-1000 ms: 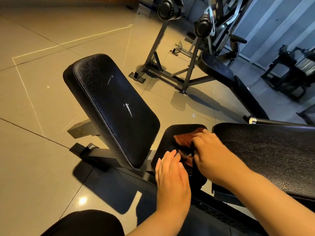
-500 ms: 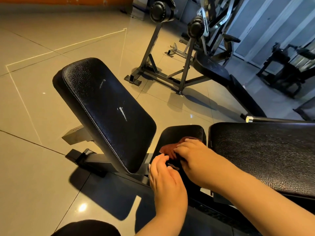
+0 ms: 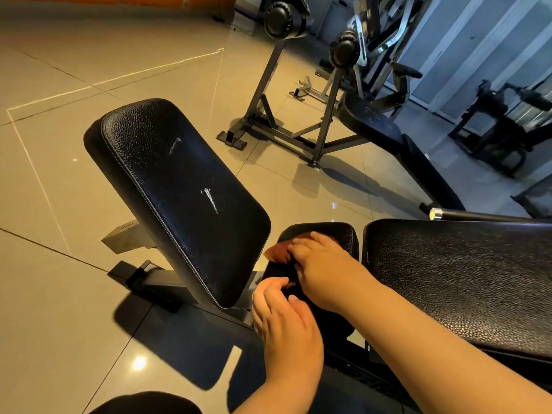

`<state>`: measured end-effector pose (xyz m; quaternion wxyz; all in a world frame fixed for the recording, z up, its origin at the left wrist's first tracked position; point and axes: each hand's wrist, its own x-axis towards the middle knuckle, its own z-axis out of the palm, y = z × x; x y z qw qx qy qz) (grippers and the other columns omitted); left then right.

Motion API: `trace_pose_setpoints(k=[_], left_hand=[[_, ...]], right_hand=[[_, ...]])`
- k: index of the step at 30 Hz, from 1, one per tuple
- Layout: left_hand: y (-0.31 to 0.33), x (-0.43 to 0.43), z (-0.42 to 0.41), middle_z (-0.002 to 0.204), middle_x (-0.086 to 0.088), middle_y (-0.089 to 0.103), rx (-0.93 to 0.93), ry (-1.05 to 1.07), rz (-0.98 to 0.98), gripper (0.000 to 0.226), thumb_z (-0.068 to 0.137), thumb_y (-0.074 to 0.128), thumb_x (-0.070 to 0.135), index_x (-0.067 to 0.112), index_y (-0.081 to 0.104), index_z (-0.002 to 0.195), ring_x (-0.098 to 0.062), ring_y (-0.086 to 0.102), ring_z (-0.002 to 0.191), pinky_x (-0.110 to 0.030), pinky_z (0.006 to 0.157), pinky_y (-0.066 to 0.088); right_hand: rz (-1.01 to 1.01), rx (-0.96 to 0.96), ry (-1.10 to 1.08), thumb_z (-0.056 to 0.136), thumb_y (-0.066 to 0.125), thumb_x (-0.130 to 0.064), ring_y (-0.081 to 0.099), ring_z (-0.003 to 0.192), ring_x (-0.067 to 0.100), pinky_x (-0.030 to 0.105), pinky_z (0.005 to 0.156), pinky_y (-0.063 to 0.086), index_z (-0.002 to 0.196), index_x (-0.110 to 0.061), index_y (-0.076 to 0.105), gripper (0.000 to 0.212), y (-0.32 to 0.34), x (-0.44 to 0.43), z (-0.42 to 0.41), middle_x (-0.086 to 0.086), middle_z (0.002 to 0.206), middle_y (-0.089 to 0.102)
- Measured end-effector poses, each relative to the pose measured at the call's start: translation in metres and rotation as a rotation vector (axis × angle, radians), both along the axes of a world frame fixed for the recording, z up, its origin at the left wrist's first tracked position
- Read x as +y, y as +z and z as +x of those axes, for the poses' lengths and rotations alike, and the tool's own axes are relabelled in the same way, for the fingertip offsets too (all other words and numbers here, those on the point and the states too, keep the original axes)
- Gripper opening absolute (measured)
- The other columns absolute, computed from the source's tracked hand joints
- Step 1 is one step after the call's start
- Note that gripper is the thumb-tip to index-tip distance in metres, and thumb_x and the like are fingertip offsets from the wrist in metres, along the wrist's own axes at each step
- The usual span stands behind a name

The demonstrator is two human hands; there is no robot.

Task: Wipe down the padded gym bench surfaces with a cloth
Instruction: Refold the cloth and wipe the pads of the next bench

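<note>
Nearest of all, the left hand (image 3: pixel 286 327) was seen at the near left corner of the small seat pad (image 3: pixel 334 234). Its fingers were curled in against the pad's edge, and whether anything was grasped in them could not be told. Just beyond it, on top of the seat pad, the right hand (image 3: pixel 322 270) was laid over a brown cloth (image 3: pixel 276 253). The fingers were bent over the cloth and clasped it against the padding, though the fingertips were blurred. The cloth was bunched at the left side of the seat pad, and one corner of it was seen past the pad's left edge. Just beside the seat pad on the left, a long back pad (image 3: pixel 179 186) was tilted up, and pale scuffs were seen on its black cover. To the right of the seat pad, across a narrow gap, a wide flat pad (image 3: pixel 463 279) was placed. Beyond the seat pad and to its right, a dark bar (image 3: pixel 466 216) with a shiny end was seen. Farther beyond the seat pad, a steel stand (image 3: pixel 328 115) was set on the tiled floor (image 3: pixel 59 204).
</note>
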<state>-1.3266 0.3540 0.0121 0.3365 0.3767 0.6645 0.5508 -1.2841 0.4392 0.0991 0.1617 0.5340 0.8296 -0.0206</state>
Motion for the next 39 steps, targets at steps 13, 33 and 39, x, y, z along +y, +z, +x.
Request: trace_pose_setpoints(k=[13,33,39], left_hand=[[0.008,0.002,-0.01,0.139,0.027,0.026,0.03,-0.161,-0.163,0.038,0.101,0.035,0.019,0.041,0.04,0.132,0.004,0.018,0.133,-0.029,0.118,0.02],[0.027,0.002,-0.009,0.145,0.033,0.029,0.212,-0.532,0.168,0.044,0.102,0.031,0.04,0.037,0.046,0.144,0.014,0.013,0.142,-0.025,0.123,0.008],[0.027,0.005,0.0,0.153,0.032,0.022,0.35,-0.6,0.238,0.045,0.104,0.026,0.042,0.039,0.036,0.148,0.014,0.003,0.144,-0.017,0.12,-0.002]], right_hand=[[0.022,-0.028,-0.115,0.094,0.061,-0.036,0.022,0.148,0.028,0.04,0.123,0.014,0.153,-0.027,0.035,0.065,0.001,0.046,-0.006,0.002,0.159,0.035],[0.269,0.102,-0.21,0.086,0.042,-0.005,0.037,0.138,0.025,0.039,0.118,0.031,0.141,-0.018,0.053,0.058,0.074,-0.043,0.089,-0.003,0.148,0.043],[0.316,0.123,-0.188,0.105,0.041,-0.03,0.017,0.149,0.016,0.023,0.119,0.003,0.151,-0.026,0.038,0.047,0.069,-0.062,0.083,-0.01,0.155,0.037]])
